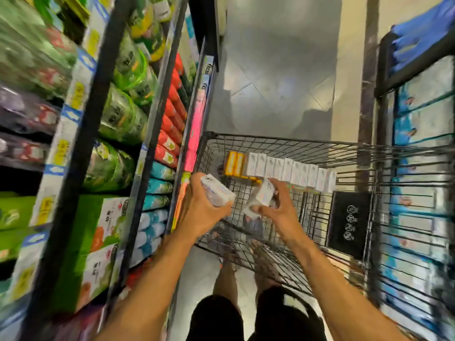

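Frame center, over cart (278,142): left hand (205,210) fingers wrap white box (218,191); right hand (277,209) fingers pinch second box (265,193), tilted twd box row (290,171) (prob. to extend it).

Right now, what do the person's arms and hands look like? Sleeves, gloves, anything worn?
Both bare: the left hand and right hand wear no gloves, and no ring, watch or band shows at either wrist. The left forearm and right forearm are uncovered to the frame edge, so no sleeves are in view. Below them, dark shorts. Motion blur hides fine marks.
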A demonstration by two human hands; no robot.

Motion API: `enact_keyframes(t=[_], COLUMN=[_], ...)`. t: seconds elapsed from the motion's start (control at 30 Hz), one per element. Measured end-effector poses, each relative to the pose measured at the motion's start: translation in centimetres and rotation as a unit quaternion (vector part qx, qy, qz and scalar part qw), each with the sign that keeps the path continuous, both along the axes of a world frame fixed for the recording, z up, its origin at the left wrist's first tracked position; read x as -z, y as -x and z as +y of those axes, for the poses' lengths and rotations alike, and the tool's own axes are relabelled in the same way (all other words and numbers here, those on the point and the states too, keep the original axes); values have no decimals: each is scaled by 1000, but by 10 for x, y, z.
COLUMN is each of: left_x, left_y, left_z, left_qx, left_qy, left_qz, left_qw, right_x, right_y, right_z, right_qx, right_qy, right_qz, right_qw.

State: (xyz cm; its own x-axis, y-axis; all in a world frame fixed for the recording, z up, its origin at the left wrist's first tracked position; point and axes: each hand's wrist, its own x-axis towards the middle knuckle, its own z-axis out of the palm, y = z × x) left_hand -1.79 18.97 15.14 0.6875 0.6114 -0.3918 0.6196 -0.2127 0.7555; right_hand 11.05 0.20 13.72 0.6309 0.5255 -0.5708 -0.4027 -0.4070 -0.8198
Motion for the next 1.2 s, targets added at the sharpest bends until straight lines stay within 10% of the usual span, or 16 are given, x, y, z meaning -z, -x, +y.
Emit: enact_keyframes(t=[0.33,0.67,1.2], left_x=[-78,-108,-162], left_y=[56,112,283], left_z=[-60,-148,-297], left_qx=[-171,-341,-589], left_qy=[160,262,161], left_qz=[-84,-199,-275], left_qw=[969,880,743], right_x=[-108,-165,-195], right_y=[40,39,152], right_z=[-45,-89,-118], right_qx=[164,90,-249], right_qy=[-314,-214,-106], right_qz=[334,341,211], right_qw=[873,911,939])
